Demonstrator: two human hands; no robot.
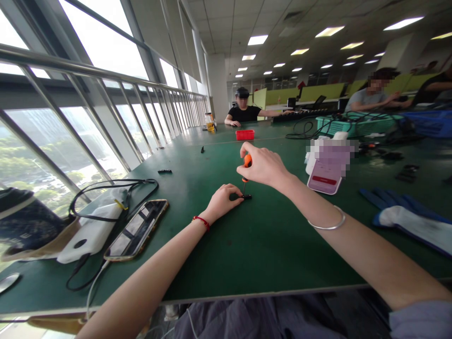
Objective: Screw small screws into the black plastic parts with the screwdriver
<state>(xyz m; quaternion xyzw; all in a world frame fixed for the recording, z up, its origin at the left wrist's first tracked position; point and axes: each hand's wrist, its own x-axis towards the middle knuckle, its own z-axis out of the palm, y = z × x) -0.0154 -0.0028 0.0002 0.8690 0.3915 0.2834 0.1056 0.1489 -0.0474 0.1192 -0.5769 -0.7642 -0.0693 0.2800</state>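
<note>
My right hand [264,165] is closed around the orange handle of a screwdriver [248,161], which stands nearly upright with its thin shaft pointing down. The tip meets a small black part [248,197] lying on the green table [226,245]. Low on the tabletop, my left hand [225,200] pinches the left end of that black part between thumb and fingers. What detail the tip sits in is too small to make out.
A phone [137,230] with cables lies left, beside a white power bank [92,233]. Small black pieces [165,171] and a red tray [245,135] are farther off. At right are a propped phone [324,174], gloves [413,226] and a green basket [356,126]. A person [243,113] sits opposite.
</note>
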